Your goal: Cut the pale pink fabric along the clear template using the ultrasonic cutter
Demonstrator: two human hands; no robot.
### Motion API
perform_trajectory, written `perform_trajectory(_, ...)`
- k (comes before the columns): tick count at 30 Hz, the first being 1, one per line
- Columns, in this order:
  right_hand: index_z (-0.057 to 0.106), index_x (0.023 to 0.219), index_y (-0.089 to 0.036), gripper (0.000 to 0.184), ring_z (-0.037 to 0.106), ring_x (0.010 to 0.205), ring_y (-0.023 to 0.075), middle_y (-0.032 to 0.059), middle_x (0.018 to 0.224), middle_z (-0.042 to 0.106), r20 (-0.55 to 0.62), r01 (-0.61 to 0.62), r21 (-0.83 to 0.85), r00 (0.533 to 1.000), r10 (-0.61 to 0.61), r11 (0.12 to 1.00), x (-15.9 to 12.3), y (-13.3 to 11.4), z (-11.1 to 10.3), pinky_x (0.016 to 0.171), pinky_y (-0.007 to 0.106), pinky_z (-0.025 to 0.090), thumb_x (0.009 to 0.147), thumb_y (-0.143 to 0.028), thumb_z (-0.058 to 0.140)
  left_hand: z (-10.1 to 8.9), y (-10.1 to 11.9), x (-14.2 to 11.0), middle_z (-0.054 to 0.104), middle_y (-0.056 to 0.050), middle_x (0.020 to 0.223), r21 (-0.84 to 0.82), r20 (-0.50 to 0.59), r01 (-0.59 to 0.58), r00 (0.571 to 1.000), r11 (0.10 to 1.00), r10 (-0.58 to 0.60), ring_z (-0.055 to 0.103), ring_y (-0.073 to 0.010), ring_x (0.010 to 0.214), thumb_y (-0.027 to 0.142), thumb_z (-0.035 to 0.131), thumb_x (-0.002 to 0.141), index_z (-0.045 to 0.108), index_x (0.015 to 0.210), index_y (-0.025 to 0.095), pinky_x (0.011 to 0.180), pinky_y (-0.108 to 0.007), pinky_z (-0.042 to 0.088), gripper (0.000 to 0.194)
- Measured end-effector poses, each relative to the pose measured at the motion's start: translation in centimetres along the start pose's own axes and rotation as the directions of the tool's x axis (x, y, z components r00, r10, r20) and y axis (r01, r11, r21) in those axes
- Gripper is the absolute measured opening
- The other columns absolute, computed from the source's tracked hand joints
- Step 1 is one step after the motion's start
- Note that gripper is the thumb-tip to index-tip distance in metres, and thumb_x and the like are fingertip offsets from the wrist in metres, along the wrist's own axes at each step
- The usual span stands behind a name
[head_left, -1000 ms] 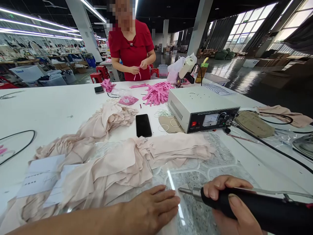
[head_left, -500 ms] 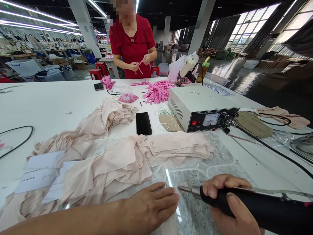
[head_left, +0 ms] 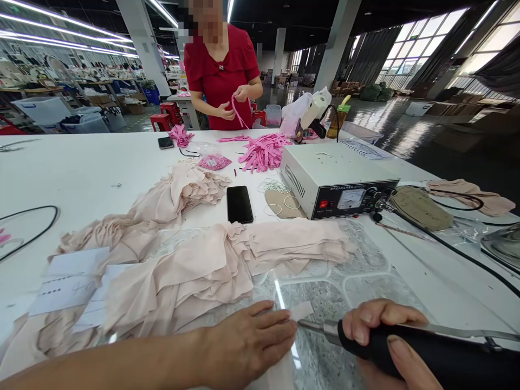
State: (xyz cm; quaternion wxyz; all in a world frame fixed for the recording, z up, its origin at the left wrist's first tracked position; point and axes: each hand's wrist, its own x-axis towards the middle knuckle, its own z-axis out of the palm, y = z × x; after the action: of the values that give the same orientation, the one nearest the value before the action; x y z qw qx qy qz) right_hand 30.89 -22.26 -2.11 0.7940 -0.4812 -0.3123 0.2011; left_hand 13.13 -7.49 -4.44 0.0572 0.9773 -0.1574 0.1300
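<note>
1. Since the earlier frame, the tool (head_left: 459, 352) has shifted slightly towards the wearer, baring more of the strip (head_left: 301, 311) beyond the left fingertips; across the table, the person's (head_left: 221, 70) hands are wider apart.
2. Left hand (head_left: 247, 344) lies flat, palm down, fingers nearly together, pressing the strip without gripping it. Light or uneven pressure could let the strip creep or pucker.
3. Right hand (head_left: 410, 364) is closed round the tool's black handle. Its tip (head_left: 311, 325) is right by the left fingertips; touching or not, I cannot tell. One slip could nick or burn a finger, if that tip is sharp or hot.
4. Under both hands, the slab (head_left: 325, 298) looks smooth and glossy, so the tip could skate and leave a crooked edge.
5. Just beyond the left hand, the loose cloth (head_left: 195, 276) could get snagged or dragged by a wrist or forearm.
6. Past the right hand, the cable (head_left: 459, 249) runs from the box (head_left: 341, 162) out of view. Should it feed the tool, a tug could jerk the tip off line.
</note>
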Motion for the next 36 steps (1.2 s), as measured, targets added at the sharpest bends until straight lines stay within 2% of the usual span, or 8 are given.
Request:
perform_trajectory(9,0.056,0.081,-0.024,0.004,0.052,0.052,0.0127,0.0001,0.071,0.054,0.025,0.049,-0.014,0.999,-0.048,0.999,-0.1,0.0,0.1,0.049,0.032,0.054,0.084,-0.024,0.058,0.2,-0.1,0.0,0.058,-0.01,0.132,0.006,-0.006,-0.017,1.0,1.0,0.017,0.051,-0.0231,0.124,0.018,0.036,0.101,0.057,0.122,0.007,0.108,-0.037,0.036,0.032)
perform_trajectory(16,0.056,0.079,-0.023,0.008,0.05,0.051,0.0121,-0.0014,0.068,0.049,-0.081,0.05,0.023,0.996,-0.048,0.998,0.6,-0.2,-0.1,0.048,0.03,0.052,0.081,-0.028,0.062,0.3,-0.4,-0.1,0.056,-0.01,0.135,-0.01,0.02,-0.022,1.0,1.0,0.022,0.049,-0.0221,0.127,0.019,0.033,0.103,0.055,0.126,0.008,0.108,-0.038,0.037,0.034)
perform_trajectory(23,0.055,0.077,-0.021,0.007,0.051,0.052,0.0115,-0.0007,0.071,0.051,-0.133,0.075,0.037,0.989,-0.07,0.996,0.9,0.3,0.6,0.051,0.031,0.051,0.078,-0.024,0.061,-0.6,0.2,-0.3,0.061,-0.011,0.129,-0.034,-0.053,-0.001,0.999,0.999,-0.001,0.052,-0.0204,0.124,0.016,0.036,0.102,0.058,0.12,0.009,0.109,-0.035,0.037,0.029)
perform_trajectory(28,0.056,0.077,-0.021,0.009,0.053,0.052,0.0143,0.0003,0.07,0.053,-0.109,0.055,-0.039,0.992,-0.059,0.998,0.8,0.0,-1.0,0.051,0.035,0.052,0.078,-0.027,0.063,-0.7,1.3,-1.1,0.064,-0.011,0.123,-0.009,-0.047,0.042,0.998,0.999,-0.043,0.053,-0.0189,0.121,0.02,0.043,0.102,0.06,0.116,0.01,0.112,-0.036,0.035,0.024)
perform_trajectory(32,0.055,0.073,-0.021,0.013,0.053,0.052,0.0142,-0.0002,0.066,0.053,-0.109,0.024,-0.12,0.993,-0.037,0.993,0.7,-0.7,-2.3,0.052,0.033,0.053,0.075,-0.027,0.067,-0.5,1.7,-1.3,0.064,-0.011,0.123,0.003,-0.037,0.044,0.998,0.999,-0.044,0.054,-0.0202,0.12,0.02,0.045,0.101,0.061,0.113,0.009,0.112,-0.038,0.034,0.022)
perform_trajectory(36,0.056,0.073,-0.021,0.013,0.051,0.05,0.0128,-0.0007,0.065,0.052,-0.111,0.047,-0.072,0.992,-0.055,0.996,0.8,-0.9,-2.2,0.05,0.033,0.052,0.074,-0.028,0.067,-0.7,1.8,-0.7,0.063,-0.011,0.123,0.012,-0.034,0.03,0.999,0.999,-0.029,0.055,-0.0203,0.118,0.02,0.041,0.102,0.061,0.113,0.01,0.112,-0.037,0.034,0.025)
